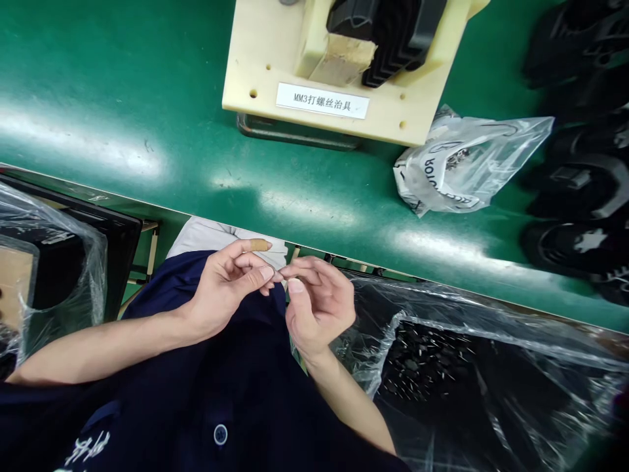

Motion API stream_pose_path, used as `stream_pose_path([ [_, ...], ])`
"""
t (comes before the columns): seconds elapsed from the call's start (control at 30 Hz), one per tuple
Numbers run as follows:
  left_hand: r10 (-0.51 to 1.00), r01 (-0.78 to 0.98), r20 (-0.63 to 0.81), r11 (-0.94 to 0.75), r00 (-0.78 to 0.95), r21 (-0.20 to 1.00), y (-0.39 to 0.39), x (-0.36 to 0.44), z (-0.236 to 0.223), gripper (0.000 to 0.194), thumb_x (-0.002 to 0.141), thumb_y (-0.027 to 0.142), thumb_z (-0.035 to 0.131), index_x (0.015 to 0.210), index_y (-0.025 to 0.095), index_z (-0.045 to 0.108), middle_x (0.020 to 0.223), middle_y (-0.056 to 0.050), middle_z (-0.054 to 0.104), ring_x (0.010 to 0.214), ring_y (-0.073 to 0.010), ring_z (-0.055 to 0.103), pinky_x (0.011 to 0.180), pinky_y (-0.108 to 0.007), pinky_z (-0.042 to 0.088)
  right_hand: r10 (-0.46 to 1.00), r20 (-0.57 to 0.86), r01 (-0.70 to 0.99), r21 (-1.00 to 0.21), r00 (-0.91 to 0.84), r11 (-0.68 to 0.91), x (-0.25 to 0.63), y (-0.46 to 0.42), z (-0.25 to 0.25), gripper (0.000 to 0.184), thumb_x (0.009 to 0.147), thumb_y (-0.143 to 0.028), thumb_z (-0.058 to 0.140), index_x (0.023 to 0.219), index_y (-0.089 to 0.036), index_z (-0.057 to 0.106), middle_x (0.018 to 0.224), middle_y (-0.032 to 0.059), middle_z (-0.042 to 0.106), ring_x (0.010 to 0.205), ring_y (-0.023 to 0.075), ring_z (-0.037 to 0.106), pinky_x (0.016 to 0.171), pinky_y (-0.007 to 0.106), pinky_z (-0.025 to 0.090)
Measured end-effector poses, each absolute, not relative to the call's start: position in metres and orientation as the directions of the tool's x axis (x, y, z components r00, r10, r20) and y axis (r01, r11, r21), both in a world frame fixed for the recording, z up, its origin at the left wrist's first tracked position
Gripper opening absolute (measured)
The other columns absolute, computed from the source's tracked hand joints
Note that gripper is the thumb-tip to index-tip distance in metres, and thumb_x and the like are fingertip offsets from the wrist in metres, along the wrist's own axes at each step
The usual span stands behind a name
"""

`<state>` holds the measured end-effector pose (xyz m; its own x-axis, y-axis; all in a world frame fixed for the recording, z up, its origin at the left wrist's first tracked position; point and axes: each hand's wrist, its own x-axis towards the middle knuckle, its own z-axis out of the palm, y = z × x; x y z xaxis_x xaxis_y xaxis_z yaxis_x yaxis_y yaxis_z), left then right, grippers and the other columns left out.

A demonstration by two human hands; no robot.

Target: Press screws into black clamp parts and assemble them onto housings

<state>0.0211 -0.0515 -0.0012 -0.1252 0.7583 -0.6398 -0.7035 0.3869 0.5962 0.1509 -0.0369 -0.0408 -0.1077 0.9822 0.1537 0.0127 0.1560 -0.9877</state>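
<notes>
Pinching: your left hand point(221, 282) and right hand point(324, 305), around a small item point(280, 275), mostly hidden.
Fixture point(246, 69): cut off above.

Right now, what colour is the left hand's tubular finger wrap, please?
The finger wrap is tan, clearest in the head view.

Two hands, one left hand point(216, 292) and one right hand point(322, 301); one finger bandage point(259, 244); one shirt button point(221, 434). On one surface point(147, 78): one screw-driving fixture point(246, 59) with one label point(322, 100) and four visible holes point(253, 94); one printed plastic bag point(426, 174); several black molded parts point(565, 246), too dark to count. Below, two plastic-lined containers point(128, 236), the right one holding countless small pieces point(422, 357).
</notes>
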Motion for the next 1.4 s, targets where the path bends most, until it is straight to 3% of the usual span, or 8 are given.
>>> stream_pose_path([
  [0.17, 0.744, -0.633, -0.621, 0.362, -0.247, 0.684, -0.051, 0.023, -0.002, 0.026, 0.071, 0.022, 0.079, 0.091, 0.016, 0.065, 0.066, 0.002, 0.071, 0.06, -0.0114, 0.064, 0.063, -0.024, 0.054, 0.965, 0.198, 0.17, -0.959, -0.171, 0.226, 0.144, -0.041, -0.041, 0.026, 0.085, -0.013, 0.062, 0.108, -0.023, 0.066, 0.105, 0.0087, 0.062, 0.092, 0.02, 0.063, 0.072, 0.036, 0.059],
  [0.5, 0.788, -0.448, -0.582, 0.453, -0.203, 0.77, -0.057, 0.015, -0.005, 0.017, 0.074, 0.019, 0.074, 0.089, 0.016, 0.066, 0.071, 0.001, 0.072, 0.062, -0.0092, 0.065, 0.066, -0.019, 0.055, 0.908, 0.34, 0.356, -0.84, -0.244, 0.41, 0.141, -0.035, -0.031, 0.023, 0.082, -0.002, 0.059, 0.097, -0.019, 0.062, 0.093, 0.0061, 0.061, 0.083, 0.016, 0.061, 0.068, 0.03, 0.054],
  [0.73, 0.911, -0.157, -0.304, 0.269, -0.279, 0.95, -0.062, 0.011, -0.019, 0.018, 0.082, 0.017, 0.068, 0.099, 0.018, 0.065, 0.076, 0.001, 0.067, 0.072, -0.0102, 0.064, 0.071, -0.021, 0.053, 0.897, 0.154, 0.214, -0.941, -0.414, 0.26, 0.144, -0.014, -0.023, 0.013, 0.088, -0.008, 0.051, 0.086, -0.02, 0.054, 0.082, 0.0027, 0.057, 0.075, 0.0135, 0.059, 0.066, 0.026, 0.05],
  [0.93, 0.966, -0.011, -0.05, 0.049, -0.253, 0.999, -0.047, 0.007, -0.017, 0.019, 0.087, 0.018, 0.061, 0.105, 0.018, 0.06, 0.073, 0.001, 0.063, 0.069, -0.0107, 0.061, 0.069, -0.023, 0.053, 0.898, 0.019, 0.126, -0.989, -0.44, 0.083, 0.144, 0.003, -0.013, 0.009, 0.09, -0.017, 0.056, 0.083, -0.021, 0.058, 0.074, -0.0002, 0.058, 0.065, 0.0122, 0.054, 0.057, 0.024, 0.045],
  [1.07, 0.979, 0.146, 0.099, -0.074, -0.177, 0.987, -0.021, -0.006, -0.005, 0.022, 0.088, 0.018, 0.061, 0.109, 0.019, 0.059, 0.077, -0.001, 0.064, 0.072, -0.0117, 0.062, 0.071, -0.025, 0.054, 0.875, 0.211, 0.072, -0.961, -0.436, 0.267, 0.14, 0.03, 0.001, 0.011, 0.088, -0.011, 0.057, 0.082, -0.021, 0.058, 0.074, -0.0004, 0.058, 0.063, 0.0117, 0.055, 0.057, 0.024, 0.046],
  [1.17, 0.944, 0.275, 0.285, -0.234, -0.164, 0.933, 0.018, -0.023, 0.006, 0.026, 0.087, 0.017, 0.061, 0.112, 0.019, 0.058, 0.084, -0.002, 0.066, 0.077, -0.0123, 0.063, 0.072, -0.026, 0.054, 0.8, 0.521, 0.153, -0.801, -0.298, 0.578, 0.127, 0.073, 0.011, 0.012, 0.085, -0.009, 0.058, 0.081, -0.02, 0.058, 0.075, 0.0012, 0.061, 0.069, 0.0141, 0.059, 0.062, 0.027, 0.048],
  [1.23, 0.881, 0.338, 0.417, -0.331, -0.224, 0.881, 0.054, -0.035, 0.012, 0.025, 0.086, 0.019, 0.062, 0.111, 0.019, 0.058, 0.088, -0.003, 0.065, 0.08, -0.0126, 0.063, 0.07, -0.024, 0.054, 0.728, 0.669, 0.278, -0.678, -0.149, 0.68, 0.113, 0.109, 0.015, 0.012, 0.086, -0.012, 0.057, 0.078, -0.021, 0.059, 0.077, 0.0031, 0.063, 0.073, 0.0166, 0.06, 0.067, 0.031, 0.05],
  [1.4, 0.757, 0.387, 0.602, -0.491, -0.255, 0.781, 0.142, -0.058, 0.018, 0.029, 0.087, 0.037, 0.064, 0.11, 0.022, 0.054, 0.097, -0.004, 0.063, 0.091, -0.0154, 0.063, 0.082, -0.031, 0.054, 0.746, 0.663, 0.399, -0.671, -0.053, 0.625, 0.073, 0.181, 0.017, 0.013, 0.09, -0.021, 0.054, 0.079, -0.023, 0.06, 0.081, 0.0045, 0.064, 0.082, 0.0196, 0.061, 0.08, 0.036, 0.051],
])
